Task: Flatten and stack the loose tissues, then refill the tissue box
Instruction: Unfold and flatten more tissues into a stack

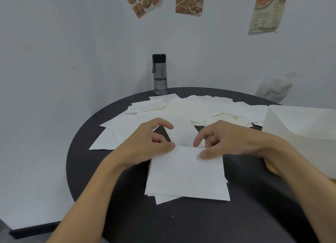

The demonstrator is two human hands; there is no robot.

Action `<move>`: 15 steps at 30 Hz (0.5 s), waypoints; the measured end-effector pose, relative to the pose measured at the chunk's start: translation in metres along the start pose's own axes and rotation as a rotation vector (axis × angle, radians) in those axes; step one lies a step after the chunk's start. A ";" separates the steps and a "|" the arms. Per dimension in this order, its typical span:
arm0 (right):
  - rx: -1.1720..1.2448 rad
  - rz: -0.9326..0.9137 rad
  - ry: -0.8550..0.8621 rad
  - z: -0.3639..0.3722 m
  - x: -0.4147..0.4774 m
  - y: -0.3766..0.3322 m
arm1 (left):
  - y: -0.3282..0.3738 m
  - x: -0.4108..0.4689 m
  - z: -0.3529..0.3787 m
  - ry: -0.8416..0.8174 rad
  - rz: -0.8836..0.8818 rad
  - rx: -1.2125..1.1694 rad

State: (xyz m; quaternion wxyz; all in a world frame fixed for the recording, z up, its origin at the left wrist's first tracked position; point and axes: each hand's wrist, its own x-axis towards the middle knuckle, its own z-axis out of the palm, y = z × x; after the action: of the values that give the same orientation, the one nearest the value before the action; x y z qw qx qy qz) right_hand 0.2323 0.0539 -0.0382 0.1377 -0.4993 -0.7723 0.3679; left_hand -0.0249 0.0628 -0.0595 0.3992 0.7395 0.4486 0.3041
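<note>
Now tissue [187, 172]: L hand [151, 142], R hand [224, 141]

Round dark table [181, 224], stacked tissues [187, 177] near front, loose tissues [200, 108] behind, water bottle [159, 74], white box [305, 132] at right.

Round dark table [94, 170] against white wall [54, 43] with three food posters [190, 0].

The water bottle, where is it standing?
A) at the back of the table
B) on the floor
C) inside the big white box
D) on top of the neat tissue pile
A: the water bottle stands upright at the far edge of the dark table, behind the loose tissues.
</note>
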 end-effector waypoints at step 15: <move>-0.252 -0.060 0.389 0.015 0.028 0.037 | -0.026 0.014 0.016 0.135 0.110 0.381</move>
State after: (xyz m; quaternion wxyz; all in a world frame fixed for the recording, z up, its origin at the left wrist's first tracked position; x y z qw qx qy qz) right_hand 0.2352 0.0807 -0.0794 0.2314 -0.5508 -0.7855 0.1613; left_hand -0.0173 0.0779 -0.0886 0.2041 0.8030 0.4827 0.2840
